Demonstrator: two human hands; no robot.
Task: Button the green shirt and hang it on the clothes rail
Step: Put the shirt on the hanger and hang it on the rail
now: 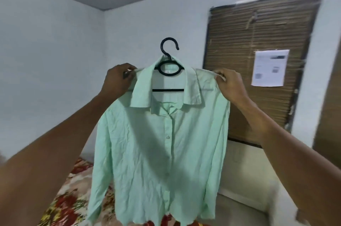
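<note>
The pale green shirt [156,152] hangs in the air in front of me on a black plastic hanger [168,56], its front closed and its collar spread. The hanger's hook points up, free of any support. My left hand [117,80] pinches the shirt's left shoulder beside the collar. My right hand [229,85] pinches the right shoulder seam. Both sleeves hang down at the sides. No clothes rail is in view.
A bed with a floral cover [70,194] lies low on the left, behind the shirt. A window with a brown blind [258,59] and a paper sheet [269,68] is on the right wall. White walls surround the room.
</note>
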